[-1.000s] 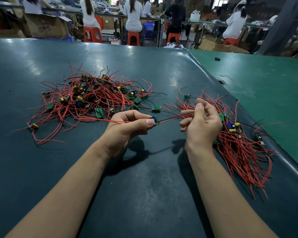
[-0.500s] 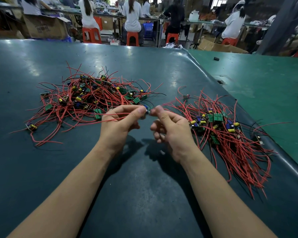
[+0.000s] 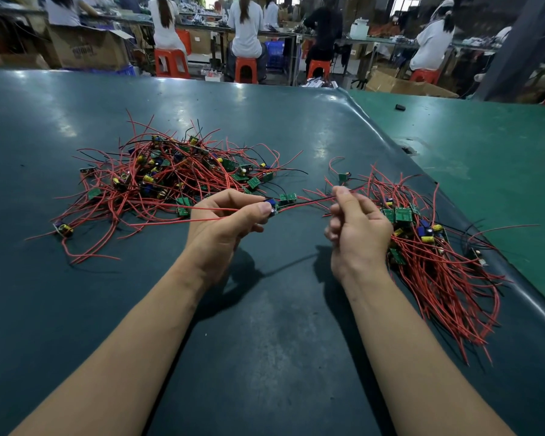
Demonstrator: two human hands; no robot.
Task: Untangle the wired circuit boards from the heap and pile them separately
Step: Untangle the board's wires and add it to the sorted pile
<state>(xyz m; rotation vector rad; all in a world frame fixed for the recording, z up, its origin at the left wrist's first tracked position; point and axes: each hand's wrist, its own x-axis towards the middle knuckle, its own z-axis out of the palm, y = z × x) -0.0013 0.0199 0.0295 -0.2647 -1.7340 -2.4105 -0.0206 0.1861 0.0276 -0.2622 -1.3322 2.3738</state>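
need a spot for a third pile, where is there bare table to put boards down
Bare table lies near the viewer, between and beside the forearms, and along the far side behind both piles. Crowded: the tangled heap on the left, the sorted pile on the right, and the gap between them, crossed by the held wires.

I see a dark teal desk (image 3: 265,341) carrying a tangled heap (image 3: 170,184) of red-wired circuit boards at left and a separate, straighter pile (image 3: 438,262) near its right edge.
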